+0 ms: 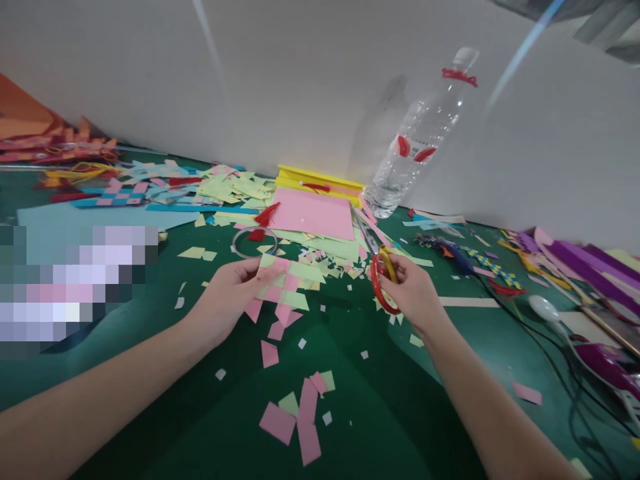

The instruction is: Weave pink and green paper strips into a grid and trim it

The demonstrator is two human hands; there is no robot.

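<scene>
Between the thumb and fingers of my left hand (pixel 225 293) is a small woven piece of paper strips (pixel 281 280), pale green crossed with pink, its strip ends sticking out. My right hand (pixel 413 290) is closed around the handles of a pair of scissors (pixel 384 293), red on one loop and yellow on the other. Their metal blades point away from me and to the left, over the paper scraps. A clear gap separates the scissors from the woven piece. Just behind the woven piece lies a roll of clear tape (pixel 255 229).
Pink paper sheets (pixel 313 212) lie at the back before a yellow folded strip (pixel 285 177). A clear plastic bottle (pixel 415 150) stands against the grey wall. Cut scraps (pixel 309 400) dot the green table. A purple-handled glue gun (pixel 607 367) and black cable (pixel 525 327) lie right.
</scene>
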